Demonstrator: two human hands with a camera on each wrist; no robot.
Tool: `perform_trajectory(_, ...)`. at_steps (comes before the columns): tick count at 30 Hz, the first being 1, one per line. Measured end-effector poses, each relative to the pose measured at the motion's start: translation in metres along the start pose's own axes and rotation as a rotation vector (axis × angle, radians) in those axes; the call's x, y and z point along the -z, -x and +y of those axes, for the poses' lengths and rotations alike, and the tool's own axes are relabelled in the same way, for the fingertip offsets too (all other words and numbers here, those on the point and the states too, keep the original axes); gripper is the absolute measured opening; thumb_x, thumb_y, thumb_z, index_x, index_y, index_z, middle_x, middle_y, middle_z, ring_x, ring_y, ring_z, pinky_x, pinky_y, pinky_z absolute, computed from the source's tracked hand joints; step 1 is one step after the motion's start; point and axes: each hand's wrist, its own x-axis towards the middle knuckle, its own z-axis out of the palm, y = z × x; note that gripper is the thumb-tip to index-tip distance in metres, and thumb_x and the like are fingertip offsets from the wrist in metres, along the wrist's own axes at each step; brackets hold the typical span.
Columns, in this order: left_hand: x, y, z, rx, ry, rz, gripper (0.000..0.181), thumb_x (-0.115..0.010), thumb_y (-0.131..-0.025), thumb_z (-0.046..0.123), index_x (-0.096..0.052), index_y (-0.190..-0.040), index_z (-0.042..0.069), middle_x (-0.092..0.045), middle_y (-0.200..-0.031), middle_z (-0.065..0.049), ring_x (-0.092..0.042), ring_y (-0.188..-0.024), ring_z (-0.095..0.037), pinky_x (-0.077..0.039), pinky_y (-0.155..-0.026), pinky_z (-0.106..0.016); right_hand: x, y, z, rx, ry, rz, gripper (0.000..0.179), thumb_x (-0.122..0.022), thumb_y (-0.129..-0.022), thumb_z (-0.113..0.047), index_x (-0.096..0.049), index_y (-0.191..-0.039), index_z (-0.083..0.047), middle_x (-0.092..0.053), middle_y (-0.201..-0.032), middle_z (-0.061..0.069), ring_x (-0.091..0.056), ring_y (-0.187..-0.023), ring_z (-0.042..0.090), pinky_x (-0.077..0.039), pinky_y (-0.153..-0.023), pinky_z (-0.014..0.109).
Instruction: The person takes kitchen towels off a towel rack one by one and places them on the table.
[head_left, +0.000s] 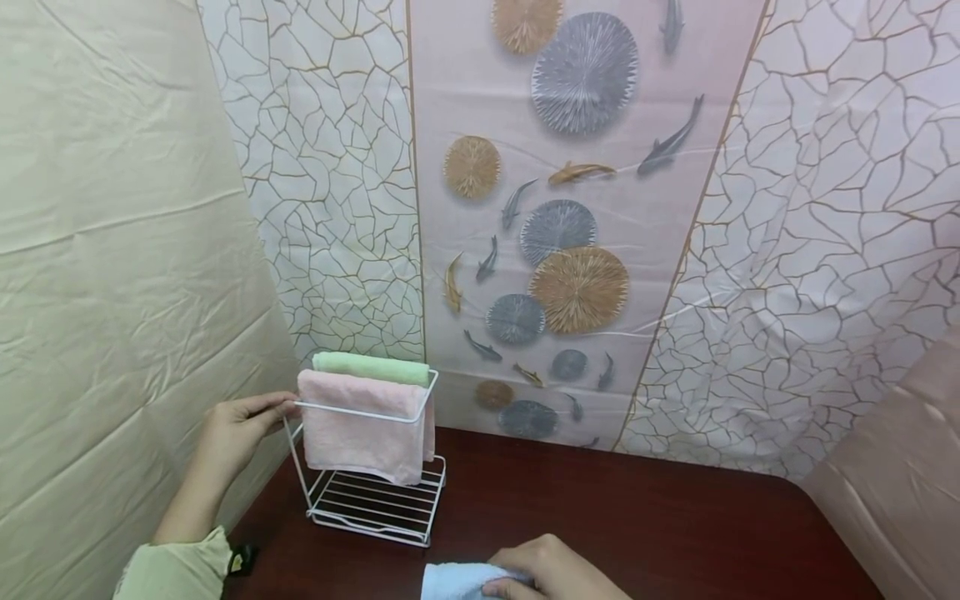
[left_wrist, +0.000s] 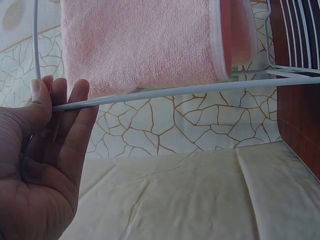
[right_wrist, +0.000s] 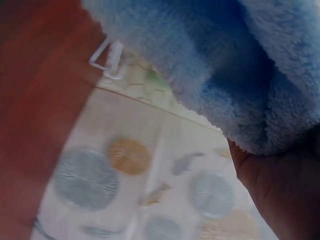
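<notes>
A white wire rack [head_left: 371, 533] stands on the left of the dark table. Over its upper rails hang a pink towel [head_left: 363, 429] and, behind it, a light green towel [head_left: 375, 367]. My left hand [head_left: 238, 429] pinches the rack's top left corner between thumb and fingers; in the left wrist view the left hand [left_wrist: 50, 145] holds the white wire beside the pink towel [left_wrist: 145, 45]. At the table's front, my right hand [head_left: 551, 571] grips a light blue towel [head_left: 457, 579]. Close up, the fluffy blue towel [right_wrist: 200, 65] hides most of the right hand's fingers.
The dark red-brown table [head_left: 622, 517] reaches back to a patterned curtain [head_left: 465, 225]. A beige cloth wall [head_left: 112, 250] rises close on the left, another cloth [head_left: 900, 475] on the right. A small black item [head_left: 242, 560] lies by the left sleeve.
</notes>
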Motion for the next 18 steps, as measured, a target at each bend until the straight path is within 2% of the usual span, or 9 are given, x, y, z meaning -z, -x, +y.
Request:
perform_trajectory(4, 0.0, 0.0, -0.001, -0.002, -0.002, -0.001, 0.028, -0.064, -0.093, 0.016, -0.07, -0.108, -0.007, -0.074, -0.094, -0.02, -0.07, -0.079, 0.004, -0.061, -0.073, -0.017, -0.008, 0.001, 0.012, -0.088, -0.057, -0.008, 0.014, -0.055, -0.099, -0.027, -0.068, -0.104, -0.025, -0.073, -0.093, -0.014, -0.061, -0.081, -0.012, -0.052, -0.068, 0.005)
perform_trajectory(11, 0.0, 0.001, -0.005, 0.014, 0.011, 0.001, 0.027, -0.064, -0.094, 0.013, -0.069, -0.108, -0.008, -0.076, -0.091, -0.009, -0.069, -0.078, 0.005, -0.061, -0.073, -0.018, -0.016, 0.004, 0.033, -0.259, -0.138, -0.026, 0.019, -0.054, -0.097, -0.037, -0.069, -0.105, -0.028, -0.072, -0.096, -0.016, -0.063, -0.082, -0.009, -0.054, -0.067, 0.011)
perform_trajectory(14, 0.0, 0.001, -0.004, 0.013, 0.009, 0.004, 0.028, -0.064, -0.094, 0.014, -0.069, -0.108, -0.008, -0.075, -0.092, -0.014, -0.07, -0.079, 0.004, -0.061, -0.074, -0.019, -0.019, 0.004, 0.041, -0.273, -0.139, -0.02, 0.02, -0.054, -0.097, -0.038, -0.069, -0.105, -0.029, -0.072, -0.096, -0.016, -0.063, -0.081, -0.009, -0.054, -0.066, 0.011)
perform_trajectory(18, -0.001, 0.0, -0.003, 0.008, 0.009, 0.007, 0.027, -0.064, -0.094, 0.014, -0.069, -0.108, -0.008, -0.074, -0.095, -0.02, -0.07, -0.079, 0.003, -0.061, -0.074, -0.02, -0.021, 0.002, 0.052, -0.247, -0.126, -0.016, 0.02, -0.053, -0.098, -0.036, -0.069, -0.106, -0.027, -0.073, -0.096, -0.015, -0.063, -0.081, -0.008, -0.054, -0.065, 0.011)
